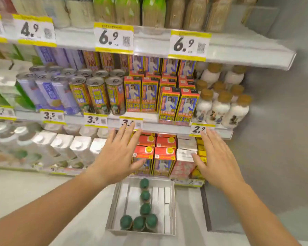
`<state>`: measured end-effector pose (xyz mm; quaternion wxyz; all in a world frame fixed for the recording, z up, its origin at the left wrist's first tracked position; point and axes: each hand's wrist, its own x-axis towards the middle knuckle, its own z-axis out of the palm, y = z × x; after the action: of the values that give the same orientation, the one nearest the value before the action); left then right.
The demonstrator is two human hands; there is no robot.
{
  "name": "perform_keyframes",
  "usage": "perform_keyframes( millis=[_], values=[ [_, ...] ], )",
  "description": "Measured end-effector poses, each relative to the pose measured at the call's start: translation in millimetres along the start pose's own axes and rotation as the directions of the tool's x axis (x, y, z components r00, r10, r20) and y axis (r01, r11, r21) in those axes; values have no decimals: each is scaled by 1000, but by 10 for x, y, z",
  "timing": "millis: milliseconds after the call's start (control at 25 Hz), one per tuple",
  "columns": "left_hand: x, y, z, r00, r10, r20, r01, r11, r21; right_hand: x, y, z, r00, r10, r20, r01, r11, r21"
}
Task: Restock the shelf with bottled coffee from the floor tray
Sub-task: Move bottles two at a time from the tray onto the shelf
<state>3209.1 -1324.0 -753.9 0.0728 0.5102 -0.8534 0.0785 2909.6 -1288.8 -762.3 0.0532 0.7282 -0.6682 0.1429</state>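
A white cardboard tray (117, 201) lies on the floor in front of the shelving. Several bottles with dark green caps (145, 209) stand in it, some in a line down its middle and three clustered at its near end. My left hand (117, 155) hovers above the tray's far left corner, fingers spread, in front of the lowest shelf's cartons. My right hand (216, 158) is stretched out level with it on the right, fingers apart, in front of the 2.9 price tag. Neither hand holds anything.
Shelves (149, 121) ahead hold cans (96, 93), red and yellow cartons (178, 103) and white bottles with brown caps (220, 107). Red-topped cartons (163, 153) sit on the bottom shelf behind my hands. A grey end panel and floor lie to the right.
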Motion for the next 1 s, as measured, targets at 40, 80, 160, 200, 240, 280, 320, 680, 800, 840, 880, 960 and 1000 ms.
perform_keyframes(
  millis=[40, 80, 160, 200, 240, 280, 320, 680, 800, 840, 880, 960, 1000],
  values=[
    [-125, -10, 212, 999, -21, 43, 22, 1000, -16, -87, 7, 197, 999, 2, 41, -3, 1000, 26],
    [-260, -6, 426, 995, -42, 90, 45, 999, -30, -198, 11, 398, 996, 4, 93, -9, 998, 55],
    [-506, 10, 834, 976, -105, 189, 120, 991, -66, -418, 7, 801, 980, 16, 197, -40, 992, 122],
    [-620, 18, 1031, 960, -136, 244, 159, 984, -78, -527, -4, 1006, 970, 13, 242, -51, 987, 154],
    [-732, 25, 1222, 941, -156, 301, 189, 978, -84, -634, -22, 1209, 958, 5, 287, -60, 981, 184],
    [-841, 29, 1394, 922, -164, 352, 207, 974, -88, -742, -43, 1389, 943, -3, 333, -69, 976, 205],
    [-941, 23, 1555, 903, -159, 398, 215, 971, -101, -840, -63, 1551, 927, -12, 375, -77, 972, 222],
    [-1579, 9, 2564, 650, -50, 758, 519, 758, -395, -1600, -321, 2592, 643, -158, 750, -269, 870, 414],
    [-1650, 74, 2749, 653, -47, 756, 620, 607, -498, -1612, -436, 2717, 637, -199, 745, -341, 794, 504],
    [-1662, 77, 2784, 651, -48, 757, 654, 542, -528, -1598, -457, 2754, 654, -177, 736, -362, 780, 510],
    [-1667, 65, 2816, 647, -43, 761, 682, 479, -553, -1582, -473, 2781, 663, -154, 732, -375, 778, 503],
    [-1646, 20, 2865, 618, -1, 786, 728, 376, -573, -1559, -478, 2814, 662, -138, 737, -377, 789, 486],
    [-1622, 7, 2888, 600, 20, 799, 750, 333, -571, -1559, -474, 2822, 658, -138, 740, -376, 792, 482]
  ],
)
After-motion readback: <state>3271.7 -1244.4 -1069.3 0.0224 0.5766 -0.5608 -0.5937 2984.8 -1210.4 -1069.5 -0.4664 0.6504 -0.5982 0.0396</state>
